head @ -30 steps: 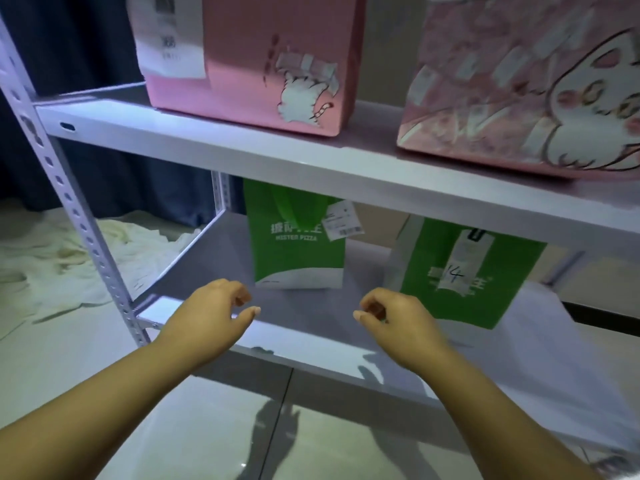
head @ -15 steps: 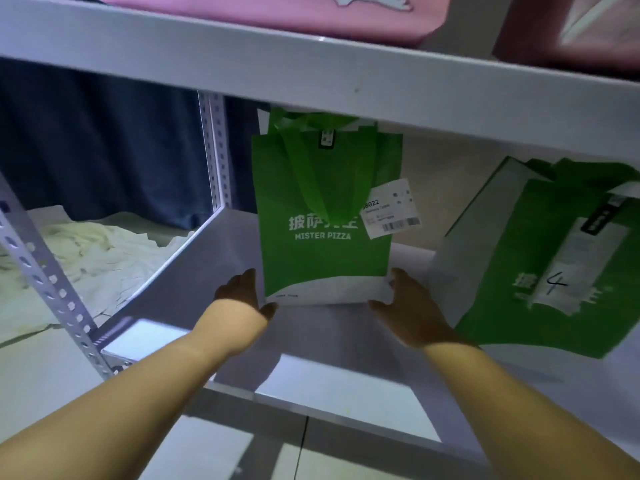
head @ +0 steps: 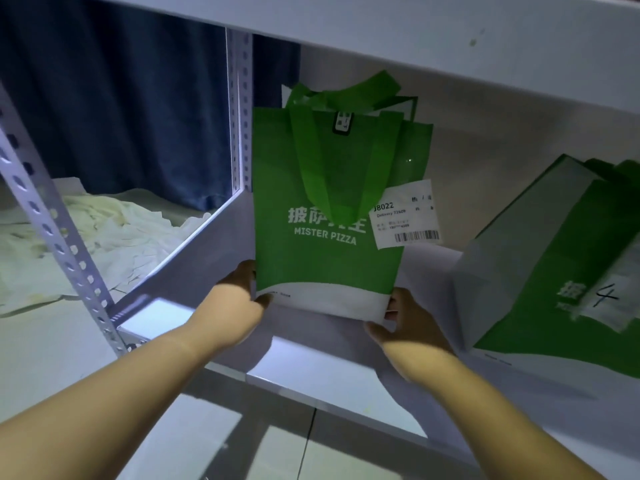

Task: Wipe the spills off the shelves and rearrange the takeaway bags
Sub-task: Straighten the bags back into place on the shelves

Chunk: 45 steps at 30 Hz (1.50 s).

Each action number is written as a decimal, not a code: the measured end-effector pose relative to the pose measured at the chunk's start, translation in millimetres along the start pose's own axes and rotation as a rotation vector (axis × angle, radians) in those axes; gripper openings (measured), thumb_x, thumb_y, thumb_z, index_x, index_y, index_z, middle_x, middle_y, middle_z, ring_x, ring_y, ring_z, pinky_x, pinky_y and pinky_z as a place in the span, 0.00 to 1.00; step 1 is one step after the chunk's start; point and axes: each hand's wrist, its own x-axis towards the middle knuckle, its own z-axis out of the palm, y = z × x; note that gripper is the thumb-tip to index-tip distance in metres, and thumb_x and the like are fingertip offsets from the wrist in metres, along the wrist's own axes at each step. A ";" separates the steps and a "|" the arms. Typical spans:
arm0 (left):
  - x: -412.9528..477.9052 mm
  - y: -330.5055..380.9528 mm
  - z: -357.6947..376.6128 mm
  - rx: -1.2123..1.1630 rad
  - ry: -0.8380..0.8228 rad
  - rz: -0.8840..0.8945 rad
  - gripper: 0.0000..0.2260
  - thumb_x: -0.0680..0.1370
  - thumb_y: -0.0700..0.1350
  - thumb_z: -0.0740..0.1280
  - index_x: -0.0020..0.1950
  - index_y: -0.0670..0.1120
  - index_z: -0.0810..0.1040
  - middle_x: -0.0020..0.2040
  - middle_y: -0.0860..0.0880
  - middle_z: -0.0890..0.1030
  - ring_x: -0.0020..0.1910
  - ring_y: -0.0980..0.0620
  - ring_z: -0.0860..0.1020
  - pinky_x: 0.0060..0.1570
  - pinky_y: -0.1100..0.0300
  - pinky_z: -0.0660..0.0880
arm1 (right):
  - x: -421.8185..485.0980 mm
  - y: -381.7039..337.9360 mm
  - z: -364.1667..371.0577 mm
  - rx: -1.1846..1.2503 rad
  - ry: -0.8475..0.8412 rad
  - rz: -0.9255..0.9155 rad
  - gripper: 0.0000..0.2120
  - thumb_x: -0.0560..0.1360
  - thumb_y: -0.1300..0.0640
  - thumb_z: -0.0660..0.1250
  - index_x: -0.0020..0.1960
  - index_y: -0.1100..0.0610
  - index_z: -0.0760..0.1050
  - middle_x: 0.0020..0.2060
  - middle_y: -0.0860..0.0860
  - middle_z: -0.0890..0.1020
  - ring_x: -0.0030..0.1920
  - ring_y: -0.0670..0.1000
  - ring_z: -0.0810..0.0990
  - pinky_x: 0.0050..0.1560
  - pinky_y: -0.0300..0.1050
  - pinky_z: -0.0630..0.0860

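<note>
A green Mister Pizza takeaway bag with a white receipt label stands upright on the lower shelf. My left hand grips its bottom left corner, thumb on the front face. At the bottom right corner my right hand holds the white base, fingers wrapped around the edge. A second green bag, marked with a handwritten 4, leans tilted on the same shelf to the right.
The upper shelf board runs just above the bag's handles. A perforated metal upright stands at the front left, another at the back. Crumpled pale cloth lies on the floor to the left, before a dark blue curtain.
My head has dropped below the upper shelf and moved closer. Both hands went from hovering apart at the shelf's front edge to gripping the left green bag's bottom corners.
</note>
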 end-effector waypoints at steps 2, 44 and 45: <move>-7.8 -9.2 -7.8 0.025 0.003 -0.005 0.17 0.76 0.44 0.66 0.63 0.47 0.67 0.58 0.43 0.78 0.55 0.42 0.76 0.48 0.60 0.69 | -12.6 -6.1 6.1 0.009 -0.028 -0.005 0.16 0.73 0.49 0.68 0.54 0.45 0.62 0.53 0.48 0.77 0.49 0.52 0.78 0.48 0.47 0.76; -122.3 191.3 96.9 0.230 -0.292 0.190 0.18 0.75 0.53 0.66 0.62 0.46 0.74 0.56 0.47 0.79 0.52 0.47 0.77 0.50 0.59 0.71 | -157.2 139.3 -171.4 -0.082 0.199 0.365 0.14 0.74 0.50 0.65 0.58 0.53 0.73 0.50 0.51 0.81 0.47 0.54 0.80 0.50 0.47 0.76; -116.0 195.4 105.4 0.225 -0.307 0.190 0.20 0.75 0.53 0.66 0.63 0.46 0.73 0.58 0.46 0.78 0.54 0.47 0.76 0.51 0.59 0.71 | -154.1 148.8 -177.2 -0.100 0.205 0.403 0.16 0.75 0.49 0.65 0.60 0.54 0.72 0.52 0.51 0.80 0.50 0.55 0.79 0.50 0.46 0.75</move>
